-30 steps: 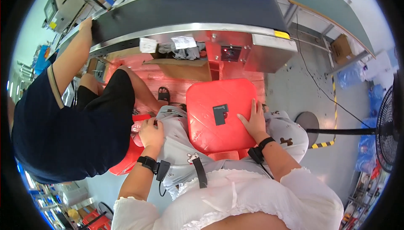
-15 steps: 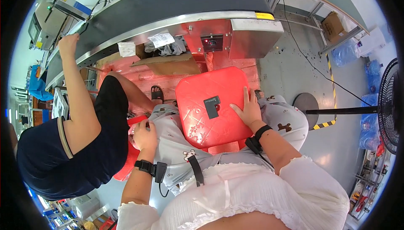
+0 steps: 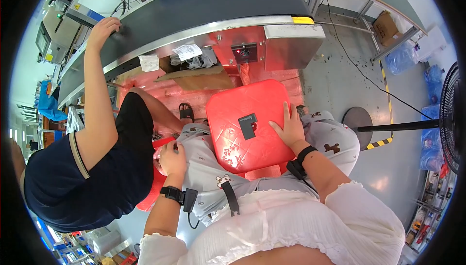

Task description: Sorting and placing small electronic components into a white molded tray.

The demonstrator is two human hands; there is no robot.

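A red plastic stool (image 3: 233, 114) with a patterned top stands between my knees. On its top lies a flat dark-grey piece (image 3: 248, 128) with a notch, and a small red spot shows beside it. My right hand (image 3: 290, 128) rests on the right part of the stool top, its fingers stretched and apart. My left hand (image 3: 173, 159) is over my left thigh with its fingers curled. Something small and dark shows at its fingertips, too little to name. Each wrist wears a black strap with a small box, the left box (image 3: 187, 199) trailing a cable.
A co-worker (image 3: 92, 173) in dark clothes sits close on my left, one hand (image 3: 103, 28) over the black conveyor belt (image 3: 208, 8). Below the belt are a cardboard box (image 3: 199, 78) with grey cloth and a control knob (image 3: 244, 52). A black fan (image 3: 449, 114) stands right.
The co-worker's hand has moved right and farther over the belt. The whole view has shifted slightly. My two hands keep nearly the same places and poses.
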